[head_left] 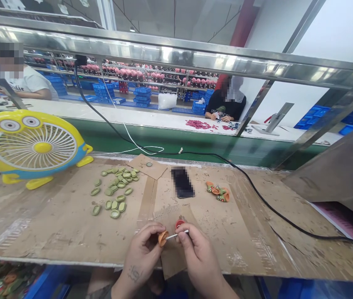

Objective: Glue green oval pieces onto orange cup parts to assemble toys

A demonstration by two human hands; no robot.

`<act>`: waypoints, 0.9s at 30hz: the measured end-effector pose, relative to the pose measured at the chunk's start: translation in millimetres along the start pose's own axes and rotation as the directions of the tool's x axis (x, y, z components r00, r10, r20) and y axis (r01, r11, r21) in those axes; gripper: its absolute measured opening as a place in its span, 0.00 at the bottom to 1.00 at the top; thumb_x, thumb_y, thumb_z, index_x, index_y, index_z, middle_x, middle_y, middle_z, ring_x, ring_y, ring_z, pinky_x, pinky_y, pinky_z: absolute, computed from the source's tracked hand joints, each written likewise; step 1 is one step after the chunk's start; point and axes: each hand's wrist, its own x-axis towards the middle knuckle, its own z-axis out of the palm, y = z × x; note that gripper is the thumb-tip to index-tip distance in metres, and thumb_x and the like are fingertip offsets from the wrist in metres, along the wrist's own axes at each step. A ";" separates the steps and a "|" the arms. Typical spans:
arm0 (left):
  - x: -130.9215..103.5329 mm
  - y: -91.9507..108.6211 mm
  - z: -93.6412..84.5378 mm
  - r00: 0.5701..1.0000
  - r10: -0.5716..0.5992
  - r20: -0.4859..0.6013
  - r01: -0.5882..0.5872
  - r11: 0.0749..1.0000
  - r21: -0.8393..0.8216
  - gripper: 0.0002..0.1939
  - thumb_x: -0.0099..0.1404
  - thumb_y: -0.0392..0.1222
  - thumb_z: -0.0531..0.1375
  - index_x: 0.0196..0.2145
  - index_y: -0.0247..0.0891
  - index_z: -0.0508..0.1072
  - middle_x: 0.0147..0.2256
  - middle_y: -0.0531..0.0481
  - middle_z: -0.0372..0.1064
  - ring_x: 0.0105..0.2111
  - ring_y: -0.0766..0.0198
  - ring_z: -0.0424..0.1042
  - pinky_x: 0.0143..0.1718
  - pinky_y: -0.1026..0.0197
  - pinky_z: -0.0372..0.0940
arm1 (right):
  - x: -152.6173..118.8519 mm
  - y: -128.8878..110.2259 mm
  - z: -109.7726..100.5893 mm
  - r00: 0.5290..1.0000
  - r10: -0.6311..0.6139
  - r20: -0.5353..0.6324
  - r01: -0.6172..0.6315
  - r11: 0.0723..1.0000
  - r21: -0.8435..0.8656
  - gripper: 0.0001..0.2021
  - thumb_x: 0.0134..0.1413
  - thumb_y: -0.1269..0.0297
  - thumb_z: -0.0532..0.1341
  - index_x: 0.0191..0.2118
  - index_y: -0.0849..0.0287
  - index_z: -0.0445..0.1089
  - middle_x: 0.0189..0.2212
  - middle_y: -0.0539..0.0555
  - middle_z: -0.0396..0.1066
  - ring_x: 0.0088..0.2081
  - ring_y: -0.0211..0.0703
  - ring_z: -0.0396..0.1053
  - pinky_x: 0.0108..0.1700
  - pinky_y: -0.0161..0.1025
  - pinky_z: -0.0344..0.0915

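Note:
Between thumb and fingers, my left hand (141, 249) grips a small orange cup-shaped piece (163, 238), its hollow side turned to the right. A thin white cotton swab (173, 236) is pinched in my right hand (198, 253), and its left tip reaches the orange piece's opening. Just behind my right fingers stands a small red container (179, 224), partly hidden by them. Several green oval pieces (114, 214) lie scattered on the cardboard to the left. At the right is a small group of green-and-orange shoe-shaped pieces (223, 195).
A yellow cartoon fan (43, 147) stands at the left. A dark phone (182, 182) lies ahead on the cardboard (70, 232). The black cable (266, 203) runs across the right side. Two people sit beyond the green-sided conveyor (151, 133). A blue bin (47, 278) is below left.

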 end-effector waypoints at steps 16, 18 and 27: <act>-10.3 -9.1 0.8 0.960 -0.281 -0.002 0.273 0.934 -0.230 0.19 0.66 0.48 0.66 0.54 0.43 0.75 0.49 0.43 0.75 0.49 0.53 0.74 0.48 0.57 0.73 | 12.8 16.0 -23.0 0.999 0.023 -0.047 -0.028 0.992 -0.119 0.14 0.72 0.58 0.54 0.38 0.57 0.72 0.35 0.53 0.75 0.39 0.45 0.72 0.43 0.38 0.64; -9.9 -12.2 2.9 0.959 -0.282 -0.022 0.266 0.926 -0.269 0.18 0.66 0.48 0.66 0.51 0.42 0.75 0.48 0.43 0.74 0.48 0.54 0.74 0.46 0.58 0.73 | 15.5 21.4 -22.8 1.000 0.030 0.004 -0.029 0.987 -0.158 0.13 0.72 0.61 0.53 0.38 0.57 0.72 0.36 0.54 0.76 0.40 0.47 0.72 0.44 0.39 0.63; -5.6 -19.2 -1.9 0.984 -0.175 0.018 0.176 0.984 -0.027 0.18 0.64 0.38 0.66 0.52 0.41 0.76 0.52 0.41 0.71 0.55 0.50 0.71 0.56 0.54 0.69 | 8.9 7.0 -22.1 0.998 0.041 -0.053 -0.040 0.999 0.032 0.15 0.72 0.55 0.54 0.39 0.57 0.73 0.36 0.54 0.75 0.40 0.46 0.72 0.43 0.37 0.65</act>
